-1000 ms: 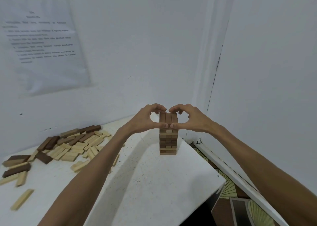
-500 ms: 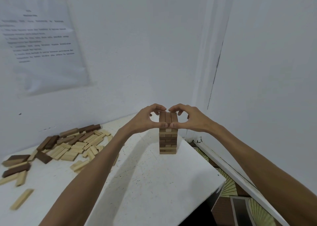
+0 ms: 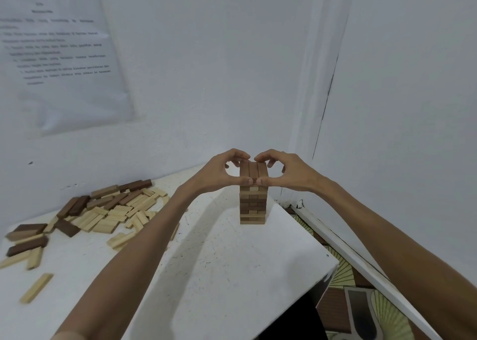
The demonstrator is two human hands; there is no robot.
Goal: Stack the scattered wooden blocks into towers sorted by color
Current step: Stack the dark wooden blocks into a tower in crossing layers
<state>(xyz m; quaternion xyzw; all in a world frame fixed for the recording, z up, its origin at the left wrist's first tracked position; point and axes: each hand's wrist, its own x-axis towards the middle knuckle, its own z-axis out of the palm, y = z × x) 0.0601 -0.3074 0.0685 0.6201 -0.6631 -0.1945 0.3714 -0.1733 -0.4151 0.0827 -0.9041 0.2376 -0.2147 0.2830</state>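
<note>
A tower of wooden blocks (image 3: 252,205) stands near the far right corner of the white table (image 3: 232,275), its layers mixing light and dark wood. Three brown blocks (image 3: 253,170) lie side by side as its top layer. My left hand (image 3: 219,173) pinches that layer from the left, thumb at the near end and fingers at the far end. My right hand (image 3: 286,173) pinches it the same way from the right. A pile of loose light and dark blocks (image 3: 108,210) lies scattered at the left.
White walls meet in a corner just behind the tower. A printed sheet (image 3: 59,53) hangs on the left wall. The table's right edge (image 3: 333,267) drops to a patterned floor (image 3: 361,301). A single light block (image 3: 36,288) lies near the front left.
</note>
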